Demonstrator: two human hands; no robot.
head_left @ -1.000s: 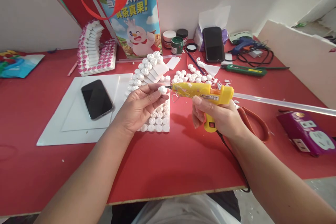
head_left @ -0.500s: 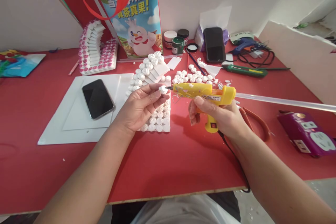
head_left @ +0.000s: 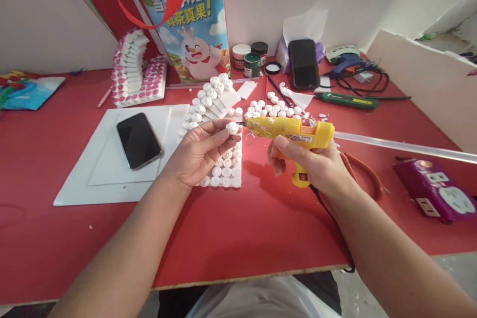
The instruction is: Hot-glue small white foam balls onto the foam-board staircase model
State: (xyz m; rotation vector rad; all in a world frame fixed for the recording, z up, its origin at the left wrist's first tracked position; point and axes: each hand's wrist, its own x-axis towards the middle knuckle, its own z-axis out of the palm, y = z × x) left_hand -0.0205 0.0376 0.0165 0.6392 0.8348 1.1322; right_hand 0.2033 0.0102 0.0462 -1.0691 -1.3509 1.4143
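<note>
Back from the front edge of the bench [head_left: 246, 238], our left hand [head_left: 197, 151] pinches a white rosette [head_left: 232, 128]; our right hand [head_left: 320, 164] grips the yellow glue gun [head_left: 274, 127], nozzle [head_left: 243, 123] close by.

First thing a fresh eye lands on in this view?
Probably the bright yellow glue gun in the right hand, its nozzle close to a small white rosette pinched in the left hand, mid-view. Next, the colourful bag with the winking snowman, upright at the back, left of centre, then the purple power adapter at far right.
</note>
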